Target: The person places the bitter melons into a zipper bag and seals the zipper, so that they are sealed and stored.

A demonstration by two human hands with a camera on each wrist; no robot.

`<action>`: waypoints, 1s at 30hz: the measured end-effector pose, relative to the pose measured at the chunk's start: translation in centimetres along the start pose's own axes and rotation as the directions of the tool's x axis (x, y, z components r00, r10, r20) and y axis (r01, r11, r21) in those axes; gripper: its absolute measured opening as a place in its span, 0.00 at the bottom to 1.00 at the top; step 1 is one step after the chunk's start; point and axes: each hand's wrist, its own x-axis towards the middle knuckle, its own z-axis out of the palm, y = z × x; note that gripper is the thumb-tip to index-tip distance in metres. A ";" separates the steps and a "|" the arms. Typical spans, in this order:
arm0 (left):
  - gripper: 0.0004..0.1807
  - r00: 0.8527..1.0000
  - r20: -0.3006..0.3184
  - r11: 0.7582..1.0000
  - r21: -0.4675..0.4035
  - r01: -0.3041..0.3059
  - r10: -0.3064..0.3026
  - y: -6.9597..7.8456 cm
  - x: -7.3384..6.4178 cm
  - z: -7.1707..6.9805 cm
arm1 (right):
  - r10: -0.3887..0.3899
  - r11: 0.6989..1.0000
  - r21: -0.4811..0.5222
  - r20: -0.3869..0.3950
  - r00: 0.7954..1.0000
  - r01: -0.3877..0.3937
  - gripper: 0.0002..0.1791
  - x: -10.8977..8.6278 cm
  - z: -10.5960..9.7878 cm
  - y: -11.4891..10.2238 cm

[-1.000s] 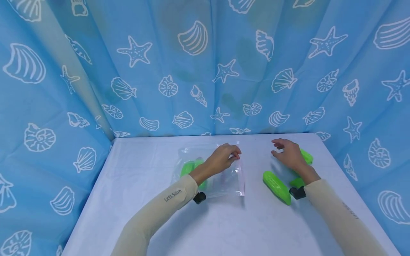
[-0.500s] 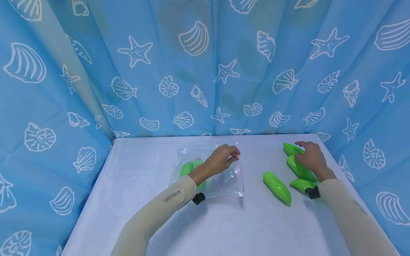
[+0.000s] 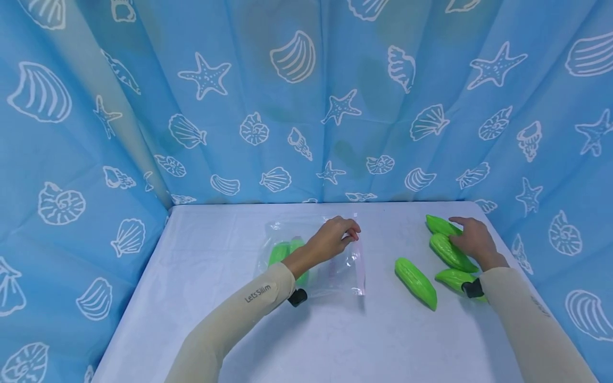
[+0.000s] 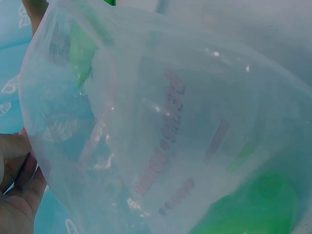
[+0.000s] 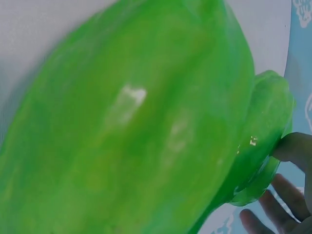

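Observation:
My left hand [image 3: 335,233] pinches the upper edge of a clear plastic zip bag [image 3: 330,276], near its mouth. Inside the bag lie glossy green gourd-like pieces [image 3: 280,251], partly behind my forearm. In the left wrist view the fingers [image 4: 19,146] hold the film of the bag [image 4: 146,122], which has reddish print. At the right, my right hand [image 3: 476,239] reaches over the far ridged green gourd [image 3: 440,225]. Its thumb lies by the middle gourd [image 3: 450,252]. In the right wrist view the thumb [image 5: 292,148] touches a gourd [image 5: 263,122], with the other fingers spread beyond it.
Another green gourd [image 3: 415,283] lies on the white table [image 3: 364,340] between the bag and my right arm. One more gourd [image 3: 452,276] sits partly under my right wrist. Blue shell-print curtains [image 3: 297,106] enclose the table's back and sides.
My right hand has moved right, from beside the bag to over the group of gourds, then slightly farther right. The left hand stays at the bag's edge, and the gourds have not visibly moved.

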 end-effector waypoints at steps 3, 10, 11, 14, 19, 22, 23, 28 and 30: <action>0.13 1.000 -0.002 1.000 0.002 -0.003 0.003 0.1 0.0 -0.1 | 0.056 0.998 0.012 0.014 0.998 -0.056 0.32 0.0 0.0 0.4; 0.12 1.000 -0.001 1.000 0.010 -0.003 0.003 0.1 -0.1 -0.2 | 0.176 0.980 0.079 0.060 0.983 -0.181 0.37 -0.1 0.2 1.6; 0.12 1.000 -0.001 1.000 0.012 -0.002 0.002 0.2 -0.1 -0.2 | 0.189 0.977 0.091 0.062 0.980 -0.194 0.36 -0.1 0.3 1.7; 0.13 1.000 0.000 1.000 0.014 0.001 -0.001 0.2 -0.1 -0.2 | 0.202 0.970 0.124 0.047 0.978 -0.207 0.34 -0.1 0.6 1.7; 0.13 1.000 0.003 1.000 0.013 0.002 -0.002 0.2 -0.1 -0.2 | 0.148 0.978 0.157 -0.047 0.988 -0.139 0.30 -0.5 0.7 1.1; 0.12 1.000 0.011 1.000 0.010 0.004 -0.004 0.1 -0.1 -0.1 | 0.111 0.980 0.181 -0.150 0.982 -0.083 0.28 -0.5 0.8 0.4; 0.13 1.000 0.013 1.000 0.007 0.005 -0.005 0.1 -0.1 -0.1 | 0.098 0.980 0.187 -0.191 0.977 -0.062 0.28 -0.4 0.8 0.2; 0.12 1.000 0.012 1.000 -0.001 0.010 -0.010 0.2 -0.3 0.0 | 0.052 0.968 0.249 -0.347 0.936 0.038 0.27 0.0 0.5 -1.7; 0.12 1.000 0.011 1.000 -0.002 0.013 -0.013 0.2 -0.4 0.0 | 0.059 0.954 0.296 -0.363 0.930 0.055 0.29 0.1 0.2 -2.7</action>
